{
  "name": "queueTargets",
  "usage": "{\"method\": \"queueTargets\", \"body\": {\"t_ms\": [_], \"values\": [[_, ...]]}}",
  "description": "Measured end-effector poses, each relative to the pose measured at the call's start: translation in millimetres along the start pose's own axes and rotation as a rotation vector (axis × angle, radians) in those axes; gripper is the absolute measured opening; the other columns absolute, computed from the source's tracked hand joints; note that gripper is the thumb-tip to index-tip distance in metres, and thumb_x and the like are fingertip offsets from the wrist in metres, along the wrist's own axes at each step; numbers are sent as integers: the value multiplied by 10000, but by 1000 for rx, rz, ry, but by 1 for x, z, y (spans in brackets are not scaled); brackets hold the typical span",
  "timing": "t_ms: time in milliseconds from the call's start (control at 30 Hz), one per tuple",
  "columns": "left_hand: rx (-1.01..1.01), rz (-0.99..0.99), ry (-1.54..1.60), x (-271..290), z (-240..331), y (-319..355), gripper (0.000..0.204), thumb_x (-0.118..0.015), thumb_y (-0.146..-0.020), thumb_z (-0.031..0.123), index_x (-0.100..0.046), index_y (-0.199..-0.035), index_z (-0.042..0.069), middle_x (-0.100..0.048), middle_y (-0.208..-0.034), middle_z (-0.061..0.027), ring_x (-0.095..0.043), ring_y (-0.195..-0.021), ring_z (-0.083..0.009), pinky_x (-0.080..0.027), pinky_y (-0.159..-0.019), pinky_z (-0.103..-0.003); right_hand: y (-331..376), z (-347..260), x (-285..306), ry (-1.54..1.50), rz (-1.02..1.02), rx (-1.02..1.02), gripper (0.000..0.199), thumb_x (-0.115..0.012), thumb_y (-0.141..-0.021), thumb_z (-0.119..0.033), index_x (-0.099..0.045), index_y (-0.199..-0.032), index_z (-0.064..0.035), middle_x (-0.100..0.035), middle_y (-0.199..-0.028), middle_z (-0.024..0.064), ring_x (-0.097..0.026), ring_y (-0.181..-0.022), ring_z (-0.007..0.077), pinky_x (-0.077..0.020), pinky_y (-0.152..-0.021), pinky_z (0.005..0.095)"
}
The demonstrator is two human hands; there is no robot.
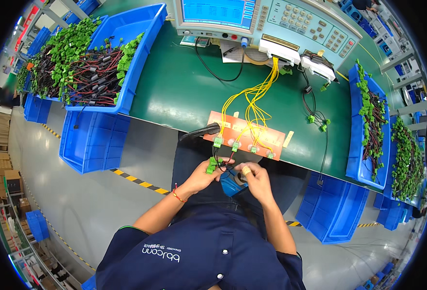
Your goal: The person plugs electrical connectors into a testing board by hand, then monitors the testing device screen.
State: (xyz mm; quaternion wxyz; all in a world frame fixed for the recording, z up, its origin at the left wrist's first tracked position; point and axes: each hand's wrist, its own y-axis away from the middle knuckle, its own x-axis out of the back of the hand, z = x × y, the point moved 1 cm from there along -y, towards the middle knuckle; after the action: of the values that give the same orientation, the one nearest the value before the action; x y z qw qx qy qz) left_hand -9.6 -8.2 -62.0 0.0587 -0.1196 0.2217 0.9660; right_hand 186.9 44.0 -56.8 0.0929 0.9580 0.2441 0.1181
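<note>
My left hand [200,177] is closed around green plug connectors [212,166] with thin black and red wires, just in front of the table edge. To its right, my right hand [258,182] has curled fingers, one with a yellowish wrap; what they hold, if anything, I cannot make out. Beyond both hands lies an orange board [245,131] at the table edge. Several green sockets [235,146] sit along its front, joined to yellow wires [254,99]. Dark wires run from the left sockets toward my left hand.
A tester [291,24] with a screen stands at the back of the green table [165,92]. Blue bins [126,96] of wired green connectors stand left, another bin [353,145] right. A black handle-like object [200,131] lies beside the board. A dark cable [325,154] hangs over the edge.
</note>
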Motion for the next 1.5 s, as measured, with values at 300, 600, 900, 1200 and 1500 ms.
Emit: {"method": "queueTargets", "body": {"t_ms": [300, 600, 900, 1200, 1500], "values": [[27, -74, 195, -12, 3, 11, 230, -604, -929, 88, -637, -1154, 56, -580, -856, 30, -463, -653, -48, -324, -550, -200, 21, 27, -13, -969, -207, -448, 351, -576, -978, -301, -656, -1103, 17, -641, -861, 29, -538, -710, 93, -445, -665, 259], [110, -263, 338, 4, 2, 35, 235, -545, -967, 88, -586, -1190, 28, -632, -900, -63, -452, -621, -51, -338, -548, -178, 13, 8, 9, -1079, 208, -225, 324, -547, -982, -224, -595, -1169, 37, -652, -909, 58, -531, -702, 103, -464, -679, 245], [15, 167, 252, 0, 4, 47, 317, -507, -1018, 215, -560, -1249, 4, -647, -852, -59, -451, -550, -45, -319, -493, -188, 14, -46, -5, -545, -38, -76, 403, -415, -999, -280, -651, -990, 47, -516, -655, 1, -437, -599, 73, -329, -562, 224], [97, 36, -84, 1, -9, 60, 260, -512, -1014, 217, -644, -1109, 14, -618, -840, 2, -457, -609, -55, -387, -558, -212, 4, -59, -20, -790, 85, -101, 402, -431, -966, -262, -656, -871, 57, -425, -528, -20, -367, -507, 88, -330, -550, 258], [54, -382, -172, -6, 4, 61, 335, -510, -1018, 273, -605, -1264, 66, -592, -851, 23, -470, -673, -72, -422, -649, -222, -3, -65, -20, -813, 126, -121, 397, -458, -965, -276, -661, -917, 62, -424, -541, -21, -364, -507, 88, -327, -543, 258]]}}
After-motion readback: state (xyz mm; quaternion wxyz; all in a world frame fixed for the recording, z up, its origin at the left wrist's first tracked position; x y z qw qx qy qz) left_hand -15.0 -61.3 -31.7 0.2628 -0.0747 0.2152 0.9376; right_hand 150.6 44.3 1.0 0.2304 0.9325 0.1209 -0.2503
